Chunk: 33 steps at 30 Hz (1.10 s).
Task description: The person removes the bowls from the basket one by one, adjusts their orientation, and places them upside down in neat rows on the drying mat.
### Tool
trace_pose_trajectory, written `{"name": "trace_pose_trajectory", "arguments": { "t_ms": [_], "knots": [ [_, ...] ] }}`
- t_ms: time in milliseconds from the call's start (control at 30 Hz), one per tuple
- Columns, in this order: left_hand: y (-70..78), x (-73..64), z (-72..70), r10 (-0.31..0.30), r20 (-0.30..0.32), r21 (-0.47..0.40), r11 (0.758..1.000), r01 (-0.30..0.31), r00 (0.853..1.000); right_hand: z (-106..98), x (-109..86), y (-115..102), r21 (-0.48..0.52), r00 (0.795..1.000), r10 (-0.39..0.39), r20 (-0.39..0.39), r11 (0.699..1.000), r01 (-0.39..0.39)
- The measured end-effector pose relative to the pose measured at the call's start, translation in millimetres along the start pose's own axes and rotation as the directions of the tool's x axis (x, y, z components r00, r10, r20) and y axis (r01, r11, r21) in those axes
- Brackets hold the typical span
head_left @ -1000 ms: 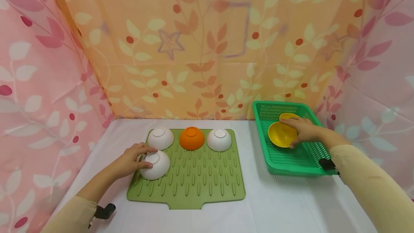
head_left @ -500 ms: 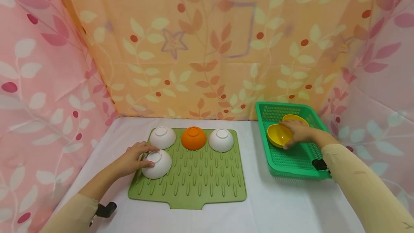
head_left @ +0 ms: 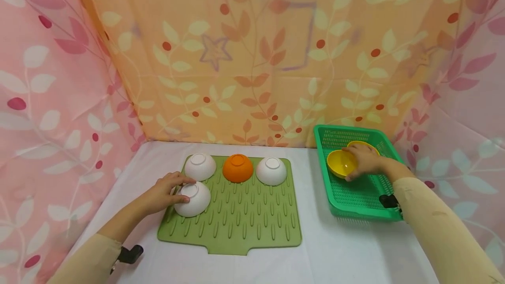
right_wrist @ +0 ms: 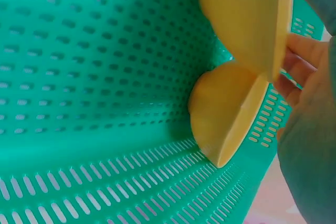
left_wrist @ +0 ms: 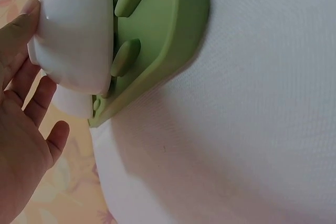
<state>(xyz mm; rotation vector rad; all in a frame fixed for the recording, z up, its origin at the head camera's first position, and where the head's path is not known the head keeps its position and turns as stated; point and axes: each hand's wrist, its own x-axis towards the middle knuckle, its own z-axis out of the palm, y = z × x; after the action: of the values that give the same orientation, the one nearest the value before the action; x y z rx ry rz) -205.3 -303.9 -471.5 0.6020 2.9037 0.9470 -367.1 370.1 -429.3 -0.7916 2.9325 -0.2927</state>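
On the green ridged mat (head_left: pixel 252 227), a white bowl (head_left: pixel 199 205) rests upside down at the near left. My left hand (head_left: pixel 163 194) grips it near its base ring, thumb on one side and fingers on the other; the left wrist view shows the same white bowl (left_wrist: pixel 76 35). Over at the right, my right hand (head_left: pixel 364 161) holds a yellow bowl (head_left: pixel 339 163) by its rim, mouth up, inside the green basket (head_left: pixel 331 200). In the right wrist view a second yellow bowl (right_wrist: pixel 220 114) stands behind the held one, against the basket wall.
Along the mat's back edge, upside down, sit another white bowl (head_left: pixel 200 168), an orange bowl (head_left: pixel 237 169) and a third white bowl (head_left: pixel 271 172). A white cloth (head_left: pixel 284 266) covers the table. Patterned fabric (head_left: pixel 252 56) hangs behind and at both sides.
The right hand has shifted slightly left within the basket, with the yellow bowl moving along. The head view has turned a little. The left hand stays on the white bowl.
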Motion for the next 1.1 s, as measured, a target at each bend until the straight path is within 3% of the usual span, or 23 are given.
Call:
{"name": "trace_pose_trajectory", "arguments": {
  "t_ms": [200, 367, 700, 1100],
  "knots": [
    [-0.7, 0.1, -0.3, -0.008, 0.002, -0.009, 1.000, 0.008, 1.000, -17, 1.7, -13, 0.024, 0.991, 0.049, -0.124, 0.999, -0.047],
    [0.8, 0.6, 0.0, 0.004, 0.001, -0.016, 1.000, -0.004, 1.000, -31, -3.1, -27, -0.018, 0.984, 0.095, -0.151, 0.995, -0.099],
    [-0.5, -0.6, 3.9, 0.000, -0.001, -0.018, 1.000, 0.000, 1.000, -46, -25.9, -56, 0.076, 0.954, 0.173, -0.244, 0.984, -0.159],
    [-1.1, 0.9, 1.7, 0.007, 0.012, 0.001, 1.000, -0.007, 1.000, -60, -58.0, -122, 0.190, 0.912, 0.203, -0.356, 0.972, -0.142]
  ]
}}
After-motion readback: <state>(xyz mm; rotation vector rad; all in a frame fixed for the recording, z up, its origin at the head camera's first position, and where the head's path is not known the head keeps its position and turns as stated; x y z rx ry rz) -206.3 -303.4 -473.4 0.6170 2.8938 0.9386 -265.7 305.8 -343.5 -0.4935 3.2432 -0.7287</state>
